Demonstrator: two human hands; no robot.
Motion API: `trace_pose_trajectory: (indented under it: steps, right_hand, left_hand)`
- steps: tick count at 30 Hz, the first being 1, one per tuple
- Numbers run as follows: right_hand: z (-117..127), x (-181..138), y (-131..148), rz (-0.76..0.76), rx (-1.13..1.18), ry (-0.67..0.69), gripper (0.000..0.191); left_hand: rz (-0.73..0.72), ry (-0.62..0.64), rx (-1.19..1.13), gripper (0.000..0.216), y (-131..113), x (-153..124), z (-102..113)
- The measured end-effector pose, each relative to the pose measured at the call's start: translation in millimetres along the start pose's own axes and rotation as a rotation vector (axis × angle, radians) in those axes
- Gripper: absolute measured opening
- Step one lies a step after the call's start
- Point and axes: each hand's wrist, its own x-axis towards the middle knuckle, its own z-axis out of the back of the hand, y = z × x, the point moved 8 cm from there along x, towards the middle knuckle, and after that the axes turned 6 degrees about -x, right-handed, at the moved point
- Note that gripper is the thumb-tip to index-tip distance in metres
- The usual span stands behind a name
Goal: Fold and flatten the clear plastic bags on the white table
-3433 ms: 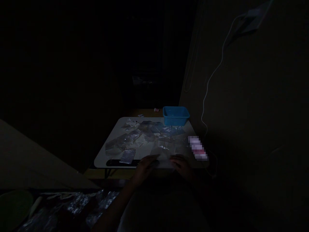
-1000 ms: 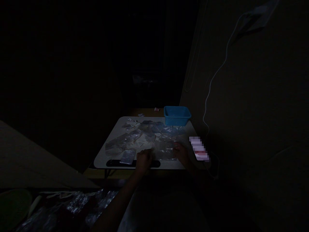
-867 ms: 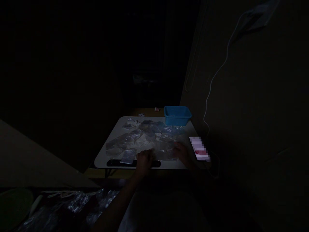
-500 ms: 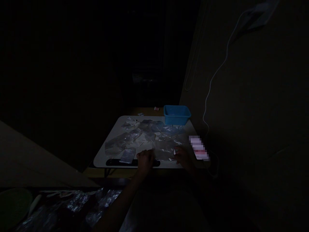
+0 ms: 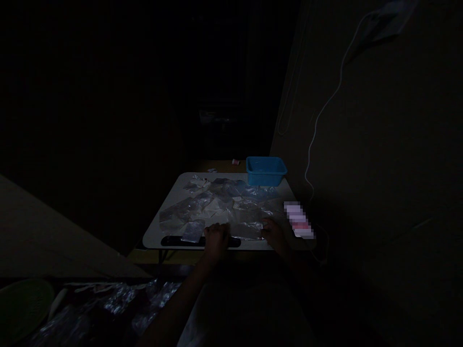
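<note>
The room is very dark. A small white table [image 5: 170, 195] carries several clear plastic bags [image 5: 202, 207]. My left hand [image 5: 216, 239] rests at the table's near edge with its fingers curled on the left side of a clear plastic bag [image 5: 244, 229]. My right hand [image 5: 274, 233] pinches the right side of the same bag between closed fingers. The bag lies flat between the two hands.
A blue plastic tub [image 5: 265, 170] stands at the table's far right corner. A blurred pink-and-white object [image 5: 298, 220] lies at the right edge. A white cable [image 5: 318, 120] hangs on the right wall. More crumpled plastic [image 5: 119, 303] and a green bowl [image 5: 20, 308] sit at lower left.
Both hands moved forward from the near edge onto the bag. Since half a second ago they have barely shifted; the right hand drew slightly left.
</note>
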Motion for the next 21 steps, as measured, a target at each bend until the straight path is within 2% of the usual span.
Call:
trace_pose_trajectory:
  steps: [3, 6, 9, 11, 16, 21]
  right_hand:
    - [1.8, 0.8, 3.1, 0.038, 0.002, -0.038, 0.038]
    - [1.1, 2.1, 4.5, 0.078, 0.0, -0.065, 0.038]
    - [-2.3, 3.5, 1.4, 0.089, 0.012, -0.067, 0.04]
    - [-3.4, 4.0, -0.6, 0.103, 0.018, -0.081, 0.041]
    - [-5.2, 6.2, -4.5, 0.134, 0.004, -0.08, 0.042]
    - [-1.1, 7.7, -1.6, 0.14, -0.101, -0.032, 0.043]
  left_hand:
    - [-0.038, -0.032, 0.017, 0.027, -5.0, 0.1, 8.4]
    - [-0.163, -0.055, -0.01, 0.028, -22.2, 0.6, 11.2]
    - [-0.299, -0.048, -0.031, 0.034, -43.5, 0.5, 2.6]
    - [-0.335, -0.041, -0.002, 0.038, -51.9, 0.9, -6.7]
    - [-0.254, 0.018, 0.133, 0.047, -44.8, 2.6, -26.8]
    - [-0.184, 0.047, 0.194, 0.055, -33.4, 0.6, -29.2]
